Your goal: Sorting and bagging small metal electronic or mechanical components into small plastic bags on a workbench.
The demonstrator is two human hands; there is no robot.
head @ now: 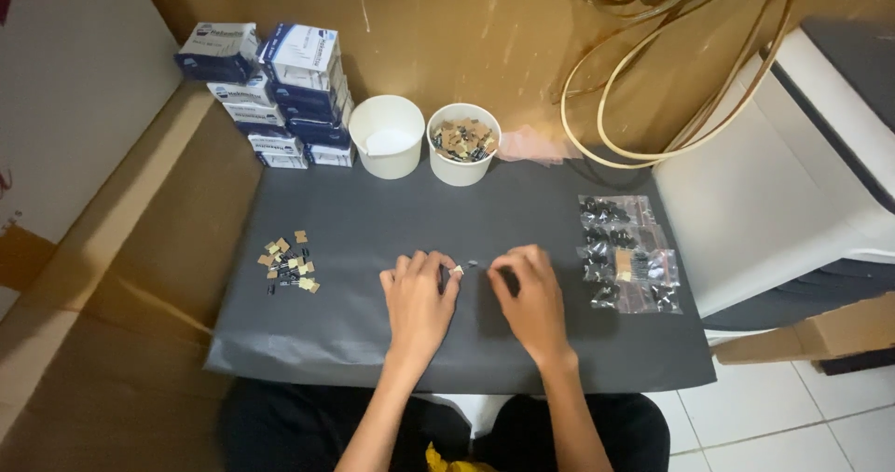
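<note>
Both my hands rest on a dark grey mat (373, 220) in front of me. My left hand (418, 300) pinches a tiny pale piece (457, 270) between thumb and fingertips. My right hand (531, 295) has its fingers curled down onto the mat, and whether it holds anything is hidden. A very small dark part (473, 264) lies on the mat between the two hands. To the left sits a small pile of tan and black parts (289, 264).
Two white paper cups stand at the back: one (386, 136) looks empty, the other (463, 143) holds tan and black parts. Blue-and-white boxes (280, 95) are stacked back left. Clear bags of black parts (629, 253) lie right. A white machine (792, 174) stands at the right.
</note>
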